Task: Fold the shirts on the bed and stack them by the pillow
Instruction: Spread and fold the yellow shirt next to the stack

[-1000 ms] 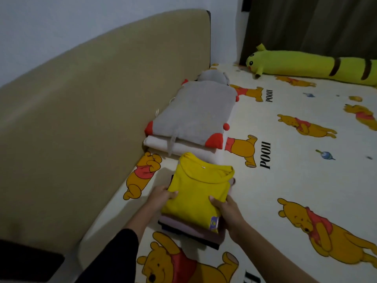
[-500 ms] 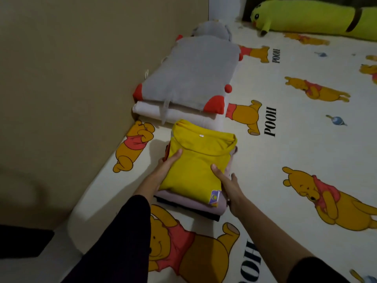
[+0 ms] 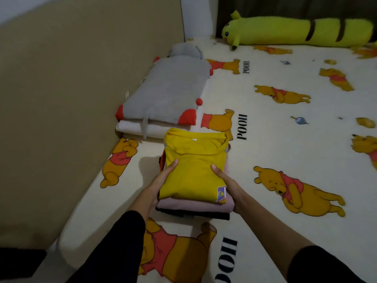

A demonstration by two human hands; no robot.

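Observation:
A stack of folded shirts lies on the bed just in front of the pillows. A yellow shirt [image 3: 193, 166] tops it, over a pink shirt [image 3: 195, 206] and a black one [image 3: 195, 215]; an orange edge shows at the left. My left hand [image 3: 163, 180] grips the stack's left side with the thumb on the yellow shirt. My right hand [image 3: 226, 184] grips the right side the same way. The grey pillow with red corners [image 3: 167, 94] rests on a white pillow [image 3: 138, 128] beyond the stack.
A tan headboard [image 3: 71, 99] runs along the left. The cream bedsheet [image 3: 275, 150] with cartoon bears spreads to the right. A long yellow-green plush toy [image 3: 295, 31] lies at the far edge under dark curtains.
The stack sits a little nearer the white pillow than a second ago. Both hands stay on its sides, thumbs slid further onto the yellow shirt. The camera tilted down, then back up.

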